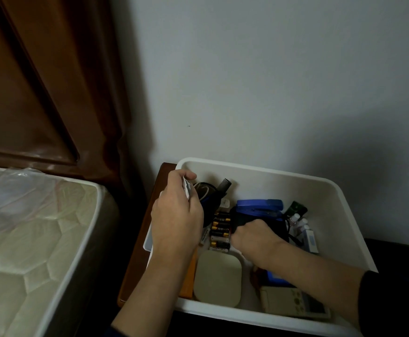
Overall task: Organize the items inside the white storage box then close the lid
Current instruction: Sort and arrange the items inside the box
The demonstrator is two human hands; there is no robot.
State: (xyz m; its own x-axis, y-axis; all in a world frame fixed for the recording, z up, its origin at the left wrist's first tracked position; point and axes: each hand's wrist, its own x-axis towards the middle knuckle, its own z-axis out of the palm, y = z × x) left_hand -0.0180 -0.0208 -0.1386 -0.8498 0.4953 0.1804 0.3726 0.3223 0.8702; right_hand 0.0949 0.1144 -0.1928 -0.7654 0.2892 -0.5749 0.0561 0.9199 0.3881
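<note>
The white storage box (295, 177) stands open on a dark nightstand, with no lid in view. My left hand (178, 212) is over its left wall and pinches a small white packet (187, 188). My right hand (253, 235) reaches into the middle of the box, its fingers curled round a dark pouch (280, 229) below a blue stapler (259, 207). Between my hands lie several batteries (220, 231). A cream square case (218, 278) and a remote control (295, 304) lie near the front wall. A black comb (223, 185) stands at the back.
A mattress (28, 239) wrapped in plastic lies to the left, with a brown wooden headboard (40, 81) behind it. A grey wall rises behind the box. Small white bottles (300, 223) and a green-capped item (295, 209) sit at the box's right side. An orange flat item (188, 278) leans by the left wall.
</note>
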